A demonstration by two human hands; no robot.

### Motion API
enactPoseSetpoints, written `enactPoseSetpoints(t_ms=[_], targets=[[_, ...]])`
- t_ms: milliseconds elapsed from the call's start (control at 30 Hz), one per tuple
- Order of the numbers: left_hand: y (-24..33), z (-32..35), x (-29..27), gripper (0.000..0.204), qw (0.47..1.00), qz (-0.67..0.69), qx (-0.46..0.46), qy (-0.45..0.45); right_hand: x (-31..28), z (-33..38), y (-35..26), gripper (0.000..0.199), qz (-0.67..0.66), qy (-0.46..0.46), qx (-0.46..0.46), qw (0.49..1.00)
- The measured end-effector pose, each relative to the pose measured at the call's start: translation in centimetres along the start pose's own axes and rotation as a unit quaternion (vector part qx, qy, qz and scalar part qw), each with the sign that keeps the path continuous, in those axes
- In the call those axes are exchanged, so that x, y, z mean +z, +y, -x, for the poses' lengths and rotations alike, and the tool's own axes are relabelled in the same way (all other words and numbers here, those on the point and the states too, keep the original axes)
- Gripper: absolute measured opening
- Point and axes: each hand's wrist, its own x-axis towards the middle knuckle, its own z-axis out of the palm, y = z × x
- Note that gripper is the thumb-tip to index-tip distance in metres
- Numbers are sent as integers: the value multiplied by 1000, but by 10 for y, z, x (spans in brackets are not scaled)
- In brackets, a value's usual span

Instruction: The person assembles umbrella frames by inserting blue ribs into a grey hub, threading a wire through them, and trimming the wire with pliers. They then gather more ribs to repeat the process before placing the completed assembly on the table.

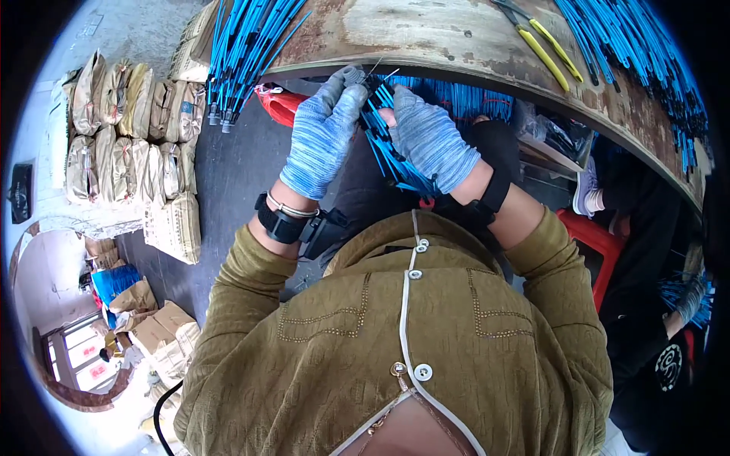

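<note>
Both gloved hands — left hand (323,137) & right hand (430,140) — grip blue cable bundle (388,148).

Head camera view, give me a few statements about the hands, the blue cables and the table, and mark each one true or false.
1. Both hands wear blue knitted gloves. True: the left hand and the right hand are both gloved.
2. The hands hold a bundle of red cables. False: the blue cables between them are blue with black ends.
3. Yellow-handled pliers lie on the worn wooden table. True.
4. The left wrist is bare. False: it carries a black strap and a thin bangle.
5. Stacked sacks stand on the floor to the person's left. True.
6. The table holds no cables. False: more blue cable bundles rest across it.
</note>
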Motion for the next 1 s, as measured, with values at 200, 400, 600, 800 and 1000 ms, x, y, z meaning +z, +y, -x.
enactPoseSetpoints(t_ms=[200,400,600,800,1000], targets=[[-6,4,17,36,993,-83,18,83,-16,2,-11,39,-17,-108,42,993],[8,10,4,38,997,57,46,10,-13,7,6,36,-174,-76,-59,980],[5,11,-12,37,993,63,69,-76,-21,-2,7,35,-127,-120,-136,975],[1,4,-9,36,990,123,20,-66,-16,2,-6,35,-44,-82,-93,991],[0,6,7,32,999,17,21,23,-12,-14,1,28,-69,-138,-68,986]])
